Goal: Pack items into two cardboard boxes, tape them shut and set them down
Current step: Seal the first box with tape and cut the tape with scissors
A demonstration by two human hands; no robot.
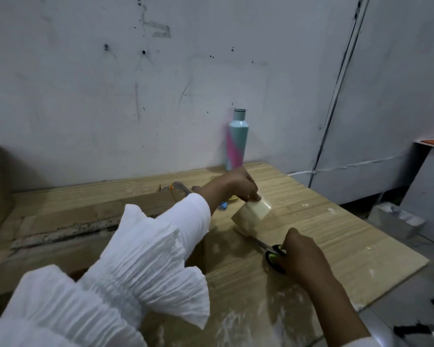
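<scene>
We see cardboard box (85, 216) left on the tabletop (336, 234), bottle (237, 141) behind against the wall (110, 96), tape roll (253, 214) right of the box, scissors (273, 254) just before the roll

I see a scuffed grey-white wall (160, 83) filling twelve o'clock, flecked with dark specks and scratches. At two o'clock, grey panels (398, 83) stand beside it. The wooden table (336, 234) spreads across the centre. Grey floor (398, 309) shows at four o'clock, and an orange-topped surface (433, 142) at three. The light is dim and even.
</scene>
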